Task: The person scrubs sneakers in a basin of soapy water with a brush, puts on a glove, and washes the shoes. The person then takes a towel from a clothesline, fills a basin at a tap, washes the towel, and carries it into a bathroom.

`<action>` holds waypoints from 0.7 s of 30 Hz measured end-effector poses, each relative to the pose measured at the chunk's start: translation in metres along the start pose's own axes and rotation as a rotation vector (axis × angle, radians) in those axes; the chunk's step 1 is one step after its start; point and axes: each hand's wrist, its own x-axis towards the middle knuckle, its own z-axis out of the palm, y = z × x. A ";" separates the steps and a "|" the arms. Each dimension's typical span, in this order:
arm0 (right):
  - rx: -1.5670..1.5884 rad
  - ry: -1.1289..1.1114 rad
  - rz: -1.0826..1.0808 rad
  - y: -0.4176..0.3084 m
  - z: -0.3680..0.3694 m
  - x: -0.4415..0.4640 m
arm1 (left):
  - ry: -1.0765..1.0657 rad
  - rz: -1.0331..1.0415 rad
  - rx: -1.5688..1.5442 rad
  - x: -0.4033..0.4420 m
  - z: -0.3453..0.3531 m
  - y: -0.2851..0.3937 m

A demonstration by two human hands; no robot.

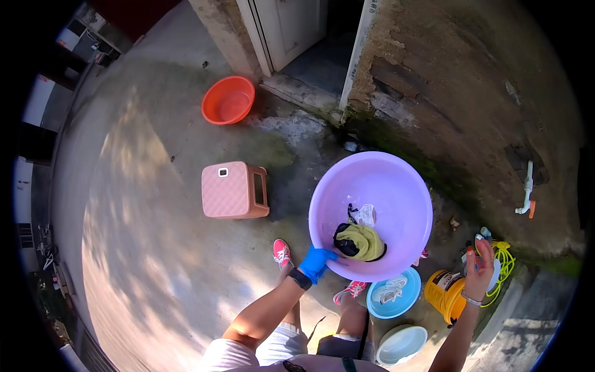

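Observation:
My left hand (315, 263), in a blue glove, grips the near-left rim of a large purple basin (396, 180). The basin is tilted, its inside facing me. In it lie an olive-green cloth item (362, 240) with black edging and a small white piece (366, 214) with faint print. My right hand (479, 273) is bare, with a bracelet at the wrist. It is raised to the right of the basin, fingers loosely bent and apart. Below it stands a yellow bucket (442, 294); a yellow-green hose (505, 263) lies coiled behind.
A blue basin (378, 309) holds white shoes (390, 289). A pale basin (401, 344) stands nearer me. Left are a pink stool (226, 192) and a red basin (229, 102). A tap (527, 192) juts from the wall at right; a doorway (316, 71) opens ahead.

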 end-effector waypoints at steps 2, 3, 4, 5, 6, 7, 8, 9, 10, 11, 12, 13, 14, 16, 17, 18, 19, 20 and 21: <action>0.655 0.070 0.251 -0.090 0.006 0.031 | 0.043 0.073 0.029 -0.019 -0.029 0.045; 0.661 0.149 0.104 -0.132 0.013 0.046 | 0.067 0.111 0.046 -0.026 -0.041 0.068; 0.661 0.226 -0.038 -0.173 0.021 0.056 | 0.088 0.073 0.037 -0.026 -0.058 0.084; 0.653 0.297 -0.180 -0.213 0.029 0.066 | 0.092 0.086 0.041 -0.028 -0.076 0.100; 0.694 0.350 -0.350 -0.253 0.038 0.078 | 0.096 0.103 0.042 -0.030 -0.093 0.116; 0.731 0.400 -0.522 -0.287 0.045 0.089 | 0.101 0.119 0.044 -0.033 -0.107 0.130; 0.833 0.348 -0.639 -0.316 0.048 0.102 | 0.123 0.149 0.028 -0.038 -0.118 0.143; 0.901 0.351 -0.736 -0.338 0.050 0.109 | 0.140 0.182 0.012 -0.041 -0.128 0.156; 0.945 0.382 -0.796 -0.350 0.045 0.114 | 0.159 0.215 -0.002 -0.042 -0.134 0.170; 0.973 0.432 -0.861 -0.360 0.044 0.120 | 0.178 0.231 -0.040 -0.042 -0.138 0.184; 0.993 0.480 -0.916 -0.367 0.040 0.124 | 0.198 0.250 -0.082 -0.043 -0.139 0.196; 1.001 0.523 -0.958 -0.372 0.037 0.129 | 0.221 0.266 -0.121 -0.044 -0.141 0.207; 1.002 0.561 -0.997 -0.375 0.035 0.134 | 0.245 0.278 -0.148 -0.042 -0.143 0.218; 1.011 0.629 -1.061 -0.380 0.032 0.145 | 0.257 0.284 -0.155 -0.031 -0.153 0.234; 1.014 0.661 -1.080 -0.381 0.032 0.152 | 0.269 0.287 -0.152 -0.030 -0.157 0.245; 1.017 0.689 -1.114 -0.382 0.031 0.161 | 0.282 0.348 -0.168 -0.024 -0.154 0.252; 1.018 0.717 -1.141 -0.381 0.031 0.170 | 0.295 0.412 -0.181 -0.028 -0.134 0.266; 1.024 0.740 -1.164 -0.381 0.033 0.181 | 0.312 0.468 -0.195 -0.027 -0.121 0.278; 1.028 0.758 -1.184 -0.379 0.034 0.194 | 0.308 0.431 -0.223 -0.019 -0.122 0.284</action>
